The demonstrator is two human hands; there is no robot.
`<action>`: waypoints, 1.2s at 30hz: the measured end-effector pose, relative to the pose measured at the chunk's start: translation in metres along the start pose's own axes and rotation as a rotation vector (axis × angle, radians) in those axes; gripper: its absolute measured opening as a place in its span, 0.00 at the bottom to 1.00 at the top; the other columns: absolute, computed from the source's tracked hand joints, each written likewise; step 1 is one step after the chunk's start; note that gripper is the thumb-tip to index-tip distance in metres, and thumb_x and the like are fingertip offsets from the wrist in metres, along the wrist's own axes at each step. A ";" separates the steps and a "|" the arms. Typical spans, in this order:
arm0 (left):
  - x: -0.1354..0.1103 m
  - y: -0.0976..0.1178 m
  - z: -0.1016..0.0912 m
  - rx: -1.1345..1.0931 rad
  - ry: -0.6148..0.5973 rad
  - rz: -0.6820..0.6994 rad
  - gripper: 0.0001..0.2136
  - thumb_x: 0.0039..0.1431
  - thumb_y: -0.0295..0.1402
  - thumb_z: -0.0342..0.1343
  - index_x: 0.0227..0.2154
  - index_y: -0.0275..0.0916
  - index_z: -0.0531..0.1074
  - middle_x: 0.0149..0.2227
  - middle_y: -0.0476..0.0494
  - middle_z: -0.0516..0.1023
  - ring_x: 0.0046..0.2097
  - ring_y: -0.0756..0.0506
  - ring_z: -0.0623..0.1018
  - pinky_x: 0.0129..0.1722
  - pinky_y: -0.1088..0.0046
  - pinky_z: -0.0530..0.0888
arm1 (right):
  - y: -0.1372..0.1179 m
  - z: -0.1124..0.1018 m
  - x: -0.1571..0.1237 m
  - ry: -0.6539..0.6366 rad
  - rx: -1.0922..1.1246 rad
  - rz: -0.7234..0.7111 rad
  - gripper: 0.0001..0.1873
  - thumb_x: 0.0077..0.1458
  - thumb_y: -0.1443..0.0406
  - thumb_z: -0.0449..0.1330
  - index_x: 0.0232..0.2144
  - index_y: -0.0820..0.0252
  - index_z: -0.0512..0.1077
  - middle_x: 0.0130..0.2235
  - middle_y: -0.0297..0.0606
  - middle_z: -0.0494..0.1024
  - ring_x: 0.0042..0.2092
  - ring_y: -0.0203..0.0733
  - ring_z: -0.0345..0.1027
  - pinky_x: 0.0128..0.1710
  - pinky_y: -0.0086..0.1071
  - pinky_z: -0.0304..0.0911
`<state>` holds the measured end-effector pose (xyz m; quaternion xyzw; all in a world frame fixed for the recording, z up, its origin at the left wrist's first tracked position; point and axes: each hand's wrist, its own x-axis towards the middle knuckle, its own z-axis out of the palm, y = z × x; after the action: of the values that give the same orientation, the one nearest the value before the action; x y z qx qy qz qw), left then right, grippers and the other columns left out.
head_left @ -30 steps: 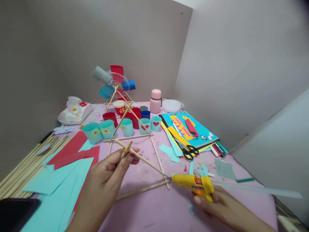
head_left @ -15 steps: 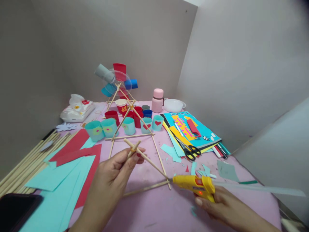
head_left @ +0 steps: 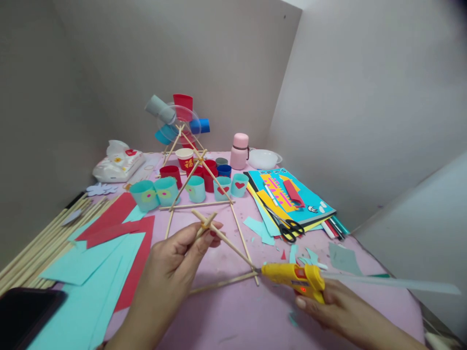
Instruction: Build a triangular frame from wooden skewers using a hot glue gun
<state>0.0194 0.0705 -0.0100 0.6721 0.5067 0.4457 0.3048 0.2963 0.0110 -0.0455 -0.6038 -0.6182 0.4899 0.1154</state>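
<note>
Near edge of bench (head_left: pixel 262 323) — right hand (head_left: pixel 332 302) curled round yellow glue gun (head_left: pixel 292 277), nozzle at lower right joint of stick frame (head_left: pixel 231 247). Left hand (head_left: pixel 171 265) pinches frame's banded top, fingers closed. Scissors (head_left: pixel 279 221) toward right edge. Beyond, aqua cylinders (head_left: pixel 199 192); pink bottle (head_left: pixel 239 158) — far edge.

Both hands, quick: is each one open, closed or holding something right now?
Left hand: closed, pinching the crossed sticks.
Right hand: closed around the yellow glue gun.

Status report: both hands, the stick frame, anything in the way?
Left hand pinching stick frame near its crossed top. Right hand gripping glue gun, nozzle at frame's lower corner. Paper scraps lie beyond, not blocking.
</note>
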 end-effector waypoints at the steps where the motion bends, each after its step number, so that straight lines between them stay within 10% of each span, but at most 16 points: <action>1: 0.000 0.001 0.000 -0.007 0.000 -0.001 0.08 0.58 0.40 0.51 0.31 0.48 0.75 0.33 0.58 0.80 0.37 0.50 0.77 0.36 0.81 0.71 | 0.000 0.000 0.000 0.003 -0.011 -0.003 0.22 0.53 0.48 0.50 0.32 0.61 0.67 0.25 0.29 0.59 0.27 0.35 0.53 0.27 0.27 0.52; 36: 0.000 0.000 0.000 -0.010 -0.013 -0.002 0.07 0.58 0.39 0.51 0.34 0.50 0.75 0.33 0.59 0.80 0.37 0.54 0.77 0.36 0.85 0.71 | -0.004 0.001 0.004 0.021 -0.109 0.061 0.22 0.49 0.46 0.48 0.27 0.58 0.63 0.22 0.29 0.60 0.26 0.36 0.53 0.27 0.29 0.53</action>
<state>0.0193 0.0701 -0.0099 0.6729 0.5031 0.4436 0.3119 0.2926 0.0145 -0.0446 -0.6329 -0.6239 0.4525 0.0737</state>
